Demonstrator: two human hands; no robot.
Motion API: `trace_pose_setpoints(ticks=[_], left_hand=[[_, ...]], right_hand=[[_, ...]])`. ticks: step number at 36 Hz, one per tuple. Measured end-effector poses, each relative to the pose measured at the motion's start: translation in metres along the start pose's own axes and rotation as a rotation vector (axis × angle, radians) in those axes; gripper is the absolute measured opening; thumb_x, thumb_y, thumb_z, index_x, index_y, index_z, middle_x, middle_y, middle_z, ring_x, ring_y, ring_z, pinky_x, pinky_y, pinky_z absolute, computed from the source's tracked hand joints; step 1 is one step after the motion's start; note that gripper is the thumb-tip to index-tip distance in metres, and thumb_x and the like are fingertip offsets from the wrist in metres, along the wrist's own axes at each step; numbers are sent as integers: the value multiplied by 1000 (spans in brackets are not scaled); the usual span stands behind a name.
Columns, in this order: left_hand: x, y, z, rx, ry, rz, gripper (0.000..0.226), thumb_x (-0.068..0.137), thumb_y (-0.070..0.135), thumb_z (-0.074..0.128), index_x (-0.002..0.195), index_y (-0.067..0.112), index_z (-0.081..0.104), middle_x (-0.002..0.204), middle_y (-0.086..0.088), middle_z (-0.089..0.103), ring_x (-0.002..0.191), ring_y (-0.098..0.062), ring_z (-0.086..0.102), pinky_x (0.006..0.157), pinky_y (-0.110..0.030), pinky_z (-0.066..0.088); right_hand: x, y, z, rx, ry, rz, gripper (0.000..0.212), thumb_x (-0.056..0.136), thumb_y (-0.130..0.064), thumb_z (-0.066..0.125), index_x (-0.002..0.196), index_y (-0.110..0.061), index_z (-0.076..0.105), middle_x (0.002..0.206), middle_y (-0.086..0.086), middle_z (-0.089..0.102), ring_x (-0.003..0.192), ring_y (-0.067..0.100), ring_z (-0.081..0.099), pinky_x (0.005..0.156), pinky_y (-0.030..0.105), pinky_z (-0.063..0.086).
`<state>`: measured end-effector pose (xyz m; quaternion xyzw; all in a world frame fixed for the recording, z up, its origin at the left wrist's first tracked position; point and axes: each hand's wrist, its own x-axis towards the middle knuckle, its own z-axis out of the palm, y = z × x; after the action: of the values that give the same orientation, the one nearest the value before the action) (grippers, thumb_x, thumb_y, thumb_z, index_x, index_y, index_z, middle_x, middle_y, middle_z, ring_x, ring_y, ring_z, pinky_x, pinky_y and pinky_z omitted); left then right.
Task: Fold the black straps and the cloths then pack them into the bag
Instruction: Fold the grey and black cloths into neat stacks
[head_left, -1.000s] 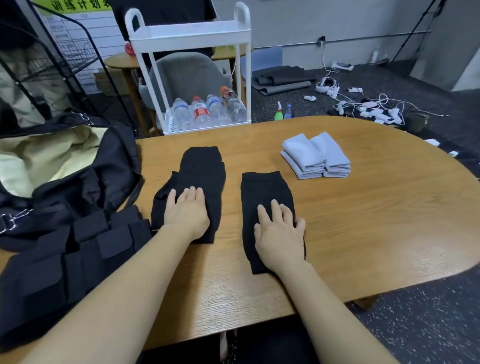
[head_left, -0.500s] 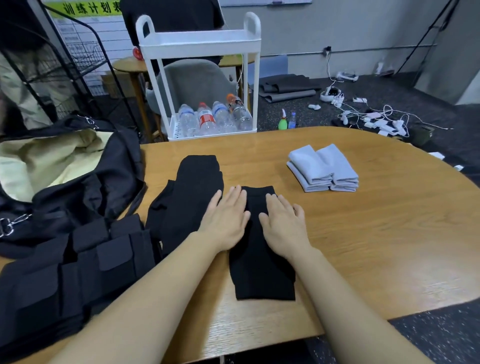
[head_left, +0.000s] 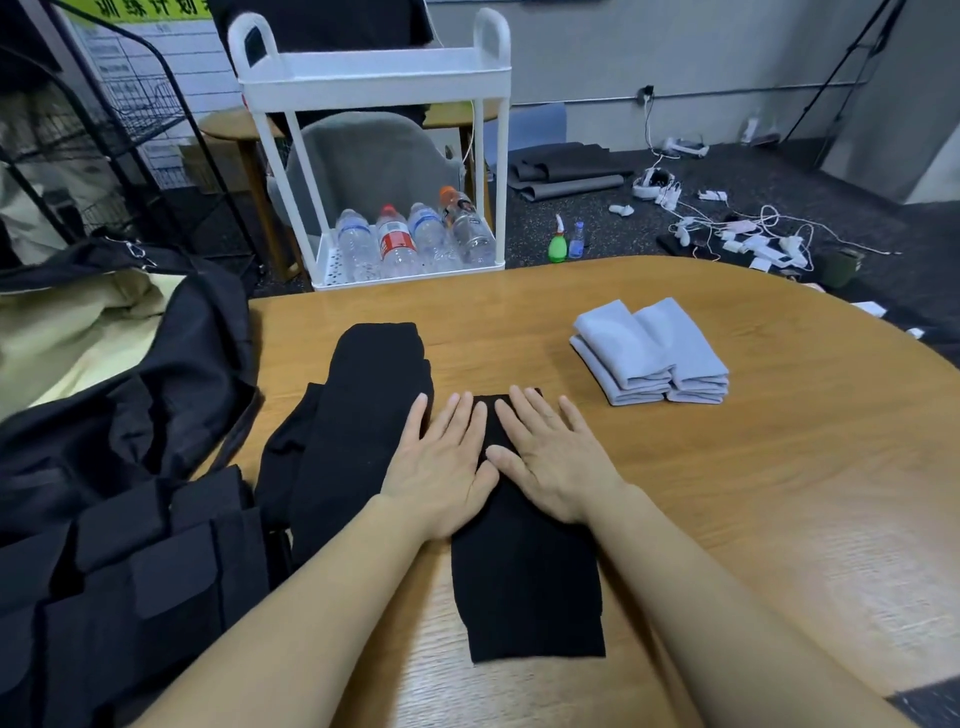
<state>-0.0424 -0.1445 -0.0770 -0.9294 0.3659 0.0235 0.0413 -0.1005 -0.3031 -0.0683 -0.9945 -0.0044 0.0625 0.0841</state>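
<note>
Under both palms lies a black cloth (head_left: 524, 582) on the wooden table (head_left: 779, 493). Left hand (head_left: 441, 467) and right hand (head_left: 556, 467) press flat side by side, fingers straight and slightly spread, thumbs touching, forearms reaching forward. Just left of the left hand sits a second black cloth (head_left: 358, 431); farther left, black straps (head_left: 130, 587) and the open bag (head_left: 130, 364). Beyond the right hand rest folded grey cloths (head_left: 649, 353).

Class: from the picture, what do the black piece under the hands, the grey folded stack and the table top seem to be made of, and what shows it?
Black piece: likely a soft knit fabric, matte; it lies limp and flat.
Grey stack: probably soft cloth; rounded folds, no shine.
Table top: looks like wood or wood veneer with a sealed finish; visible grain, soft sheen.
</note>
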Motion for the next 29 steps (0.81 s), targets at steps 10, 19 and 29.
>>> trace_pose_setpoints(ticks=[10, 19, 29], left_hand=[[1, 0, -5, 95, -42, -64, 81, 89, 55, -12, 155, 8, -7, 164, -8, -11, 150, -17, -13, 115, -49, -23], [-11, -1, -11, 193, -80, -126, 78, 98, 57, -3, 155, 4, -4, 164, -10, -5, 150, -19, -17, 116, -50, -21], [-32, 3, -19, 158, -45, -204, 75, 99, 55, -4, 156, 5, 1, 164, -8, -7, 149, -19, -18, 116, -54, -19]], right_hand=[[6, 11, 2, -25, -14, 103, 74, 97, -61, 6, 156, -17, -7, 162, -4, -16, 147, 9, -20, 119, 41, -15], [-10, 19, -1, 7, -42, 192, 76, 97, -63, 7, 155, -17, -10, 162, -3, -17, 147, 10, -18, 121, 40, -8], [-47, 26, -8, 65, -86, 280, 74, 99, -61, 8, 156, -15, -4, 163, 0, -11, 149, 13, -14, 121, 37, -5]])
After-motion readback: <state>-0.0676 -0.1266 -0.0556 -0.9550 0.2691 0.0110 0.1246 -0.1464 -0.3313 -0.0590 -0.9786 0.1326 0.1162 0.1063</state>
